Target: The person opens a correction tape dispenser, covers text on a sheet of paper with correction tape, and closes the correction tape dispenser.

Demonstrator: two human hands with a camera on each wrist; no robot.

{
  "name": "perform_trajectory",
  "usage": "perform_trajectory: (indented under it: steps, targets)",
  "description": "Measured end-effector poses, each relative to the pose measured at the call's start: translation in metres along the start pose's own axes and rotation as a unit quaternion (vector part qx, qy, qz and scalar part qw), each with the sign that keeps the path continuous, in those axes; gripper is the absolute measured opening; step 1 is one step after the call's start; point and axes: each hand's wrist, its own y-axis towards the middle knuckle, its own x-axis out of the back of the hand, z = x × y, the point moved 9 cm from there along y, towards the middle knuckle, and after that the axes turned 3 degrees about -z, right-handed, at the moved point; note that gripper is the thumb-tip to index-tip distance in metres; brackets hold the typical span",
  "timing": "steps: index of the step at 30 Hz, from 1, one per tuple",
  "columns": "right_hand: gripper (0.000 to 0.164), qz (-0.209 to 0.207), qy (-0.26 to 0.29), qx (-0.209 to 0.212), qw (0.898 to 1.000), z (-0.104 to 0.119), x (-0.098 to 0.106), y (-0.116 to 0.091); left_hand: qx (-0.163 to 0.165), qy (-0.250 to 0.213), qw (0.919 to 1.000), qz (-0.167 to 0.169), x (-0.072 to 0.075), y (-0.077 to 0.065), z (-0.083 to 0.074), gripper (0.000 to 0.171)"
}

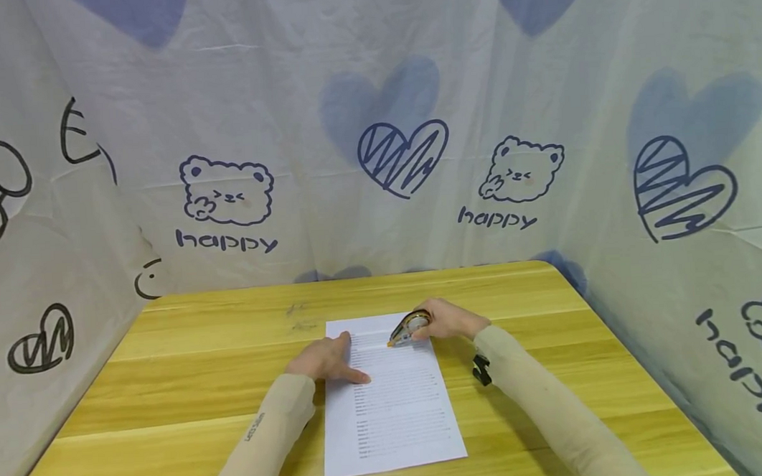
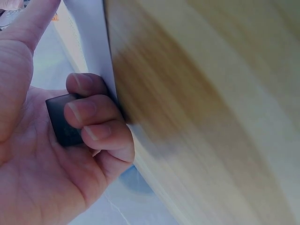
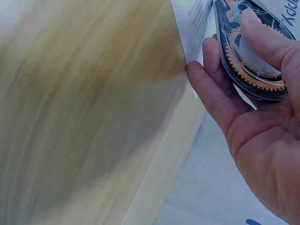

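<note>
A printed sheet of paper [image 1: 404, 424] lies on the wooden table. My left hand [image 1: 325, 358] rests on its left side, thumb and forefinger spread over the text. In the left wrist view, the other fingers of that hand curl round a small black square-ended piece [image 2: 63, 121], partly hidden in the palm. My right hand [image 1: 450, 318] grips a correction tape [image 1: 410, 326] over the sheet's upper right, its orange tip right at the printed lines. The right wrist view shows the tape's clear case with an orange toothed wheel [image 3: 239, 63] under the thumb.
The wooden table [image 1: 206, 348] reaches back to a hanging white cloth [image 1: 315, 220] printed with hearts, bears and lettering. More of that cloth hangs at both sides. Faint grey smudges [image 1: 301, 318] mark the tabletop behind the paper.
</note>
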Motion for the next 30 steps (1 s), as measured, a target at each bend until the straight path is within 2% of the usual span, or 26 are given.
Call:
perform_trajectory:
  steps: [23,30]
  targets:
    - [0.026,-0.007,-0.006,-0.008,1.000,-0.0060,0.0010,0.0000,-0.002,0.003,1.0000,-0.004,0.0008,-0.0002,0.0004,0.111]
    - [0.023,-0.006,-0.002,-0.020,1.000,-0.0087,0.0023,-0.0013,-0.002,0.001,1.0000,-0.002,-0.0001,-0.0006,-0.0003,0.110]
